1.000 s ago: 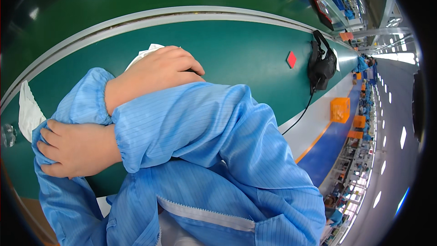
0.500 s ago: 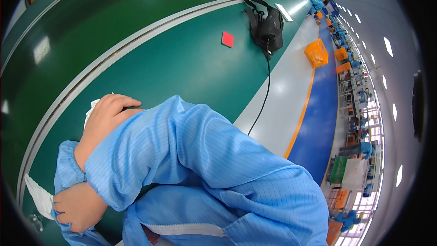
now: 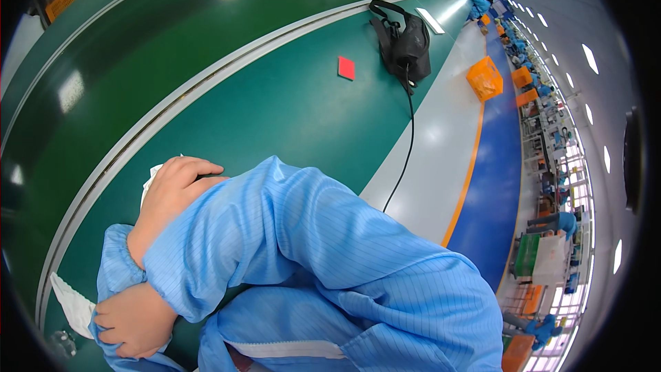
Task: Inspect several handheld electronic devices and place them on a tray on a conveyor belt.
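My arms, in blue striped sleeves, are crossed over the green tabletop (image 3: 303,124). My left hand (image 3: 175,189) lies back up beyond the right forearm, its fingers loosely bent and pointing right, with a gap by the thumb. A white paper or cloth piece (image 3: 149,180) shows behind it; whether the hand touches that is hidden. Below, my right hand (image 3: 138,320) is wrapped over the left sleeve (image 3: 118,255) near the forearm. Another white paper or cloth piece (image 3: 71,303) sticks out beside the right hand's fingers.
A red square (image 3: 346,68) and a black bag (image 3: 410,45) with a black cord (image 3: 412,131) lie farther along the table. A clear object (image 3: 62,343) sits lower left. A metal rail (image 3: 172,100) borders a green belt-like surface. An orange crate (image 3: 485,79) and people are beyond.
The whole view has shifted slightly, so everything appears a little farther right and lower. Both hands keep the same pose and place relative to the table.
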Motion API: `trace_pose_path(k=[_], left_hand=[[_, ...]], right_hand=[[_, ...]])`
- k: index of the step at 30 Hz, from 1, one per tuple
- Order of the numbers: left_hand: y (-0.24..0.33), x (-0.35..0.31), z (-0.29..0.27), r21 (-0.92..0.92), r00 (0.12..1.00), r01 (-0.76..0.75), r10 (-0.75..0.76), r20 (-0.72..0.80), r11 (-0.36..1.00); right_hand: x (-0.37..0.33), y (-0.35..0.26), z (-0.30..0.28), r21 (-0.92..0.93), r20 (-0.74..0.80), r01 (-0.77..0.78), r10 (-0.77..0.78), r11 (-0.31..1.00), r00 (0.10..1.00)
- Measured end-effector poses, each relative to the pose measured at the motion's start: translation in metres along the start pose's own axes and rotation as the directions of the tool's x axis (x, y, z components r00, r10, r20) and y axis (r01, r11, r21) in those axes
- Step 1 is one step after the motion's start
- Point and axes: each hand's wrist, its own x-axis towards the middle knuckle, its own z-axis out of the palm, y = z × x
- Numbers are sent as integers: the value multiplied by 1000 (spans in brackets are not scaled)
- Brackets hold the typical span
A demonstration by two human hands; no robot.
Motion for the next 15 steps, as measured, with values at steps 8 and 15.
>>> trace_pose_path(k=[8, 15], left_hand=[[-1, -9, -8, -35, 1000, -22, 23, 11, 999], [-2, -10, -2, -72, 1000, -28, 28, -6, 997]], right_hand=[[9, -5, -1, -89, -137, 29, -41, 996, 990], [7, -13, -37, 18, 127, -85, 82, 996, 988]])
